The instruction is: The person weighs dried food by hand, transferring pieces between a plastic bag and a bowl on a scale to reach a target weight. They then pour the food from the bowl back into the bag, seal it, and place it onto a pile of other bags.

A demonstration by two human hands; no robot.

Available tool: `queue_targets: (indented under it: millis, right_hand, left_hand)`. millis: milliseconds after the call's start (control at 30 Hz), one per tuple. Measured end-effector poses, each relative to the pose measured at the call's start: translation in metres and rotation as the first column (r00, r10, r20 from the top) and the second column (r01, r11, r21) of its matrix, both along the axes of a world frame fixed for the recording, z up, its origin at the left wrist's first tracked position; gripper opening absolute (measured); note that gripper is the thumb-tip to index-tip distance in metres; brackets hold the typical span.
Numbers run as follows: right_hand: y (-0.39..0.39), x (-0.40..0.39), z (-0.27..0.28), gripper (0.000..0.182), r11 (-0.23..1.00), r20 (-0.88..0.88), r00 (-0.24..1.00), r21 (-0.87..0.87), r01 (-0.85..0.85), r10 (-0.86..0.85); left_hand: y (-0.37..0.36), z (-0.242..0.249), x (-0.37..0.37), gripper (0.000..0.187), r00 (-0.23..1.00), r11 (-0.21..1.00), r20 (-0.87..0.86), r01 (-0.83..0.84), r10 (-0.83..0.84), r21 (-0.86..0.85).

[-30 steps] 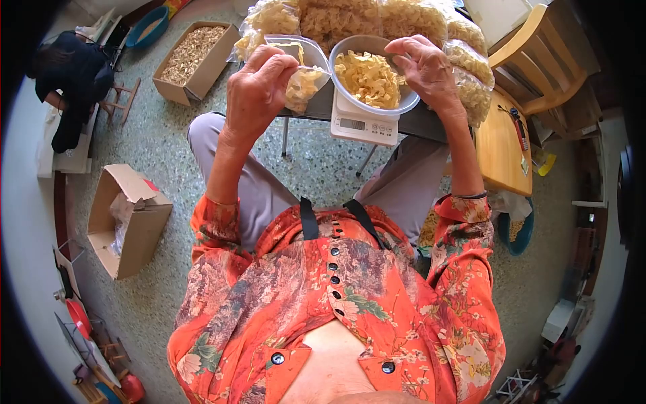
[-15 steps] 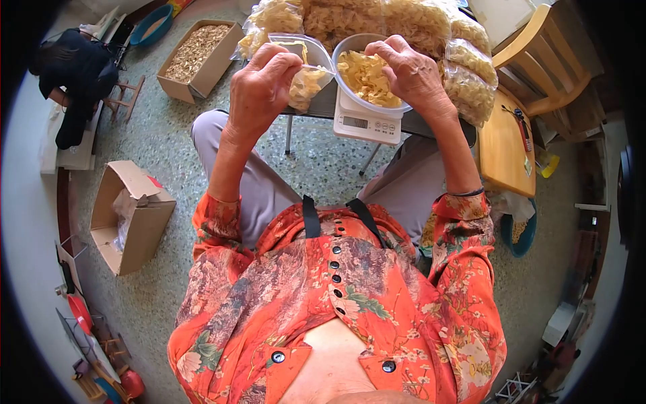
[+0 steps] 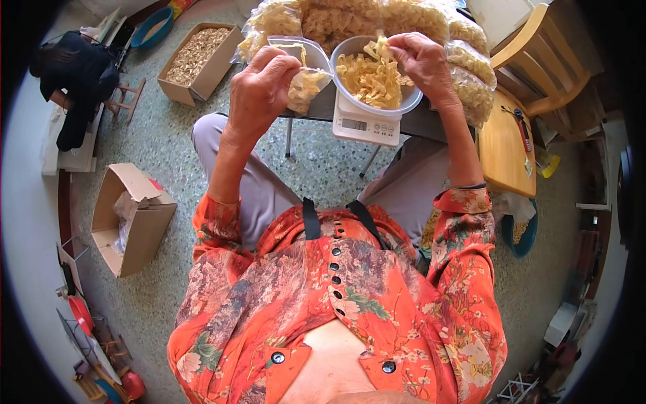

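Note:
My left hand pinches the edge of a clear plastic bag that stands open at the top and has pale dried pieces in it. My right hand is closed on some dried pieces, lifted at the back of a clear round bowl. More curled yellow pieces lie in the bowl, which rests on a white digital scale. The scale's display is lit, but its digits are too small to read.
Filled clear bags line the back of the dark table. A wooden chair stands at the right. Cardboard boxes are on the floor at left; a person sits beyond.
My right hand has moved slightly right and up, and dried pieces now show raised at its fingertips. My left hand remains at the bag.

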State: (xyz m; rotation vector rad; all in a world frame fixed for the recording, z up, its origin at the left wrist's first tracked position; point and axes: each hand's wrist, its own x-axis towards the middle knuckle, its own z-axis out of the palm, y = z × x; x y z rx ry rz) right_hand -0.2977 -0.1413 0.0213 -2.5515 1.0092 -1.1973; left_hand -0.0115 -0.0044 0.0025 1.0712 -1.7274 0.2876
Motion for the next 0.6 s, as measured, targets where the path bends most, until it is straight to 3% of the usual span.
queue_targets:
  millis: [67,133,200,300,400,433,533,567,600]
  right_hand:
    - [-0.004,-0.004,0.004,0.017,0.998,0.070,0.998,0.060,0.002,-0.006]
    - [-0.004,-0.007,0.012,0.019,0.956,0.223,0.974,0.290,-0.041,-0.026]
    - [-0.003,-0.007,0.020,0.021,0.953,0.273,0.962,0.288,-0.091,0.010]
    - [0.010,-0.004,0.034,0.022,0.901,0.521,0.852,0.390,-0.189,-0.047]
    - [0.001,-0.008,0.033,0.021,0.914,0.593,0.805,0.332,-0.231,-0.012]
    - [-0.001,-0.009,0.033,0.021,0.869,0.676,0.737,0.362,-0.336,0.004]
    - [0.008,-0.010,0.035,0.020,0.868,0.533,0.842,0.455,-0.199,-0.086]
    - [0.004,-0.007,0.026,0.019,0.969,0.295,0.956,0.240,-0.059,-0.014]
    - [0.009,-0.006,0.020,0.016,0.980,0.121,0.986,0.181,0.088,-0.111]
  left_hand:
    - [-0.001,0.000,0.000,0.011,1.000,1.000,0.006,0.003,-0.003,-0.004]
    - [-0.001,0.001,0.000,0.011,1.000,1.000,0.011,0.006,-0.006,-0.008]
    - [-0.001,0.002,-0.001,0.010,1.000,1.000,0.010,0.006,-0.006,-0.004]
    - [-0.001,0.003,-0.002,0.010,1.000,1.000,0.018,0.009,-0.009,-0.008]
    - [-0.002,0.003,-0.002,0.010,1.000,1.000,0.030,0.007,-0.006,-0.017]
    - [-0.003,0.004,-0.001,0.010,1.000,1.000,0.031,0.008,-0.007,-0.019]
    - [-0.002,0.005,-0.001,0.010,0.999,1.000,0.032,0.008,-0.008,-0.011]
    - [-0.002,0.006,-0.001,0.010,0.999,1.000,0.033,0.008,-0.008,-0.017]
    - [-0.001,0.005,-0.001,0.010,0.999,1.000,0.033,0.009,-0.008,-0.020]
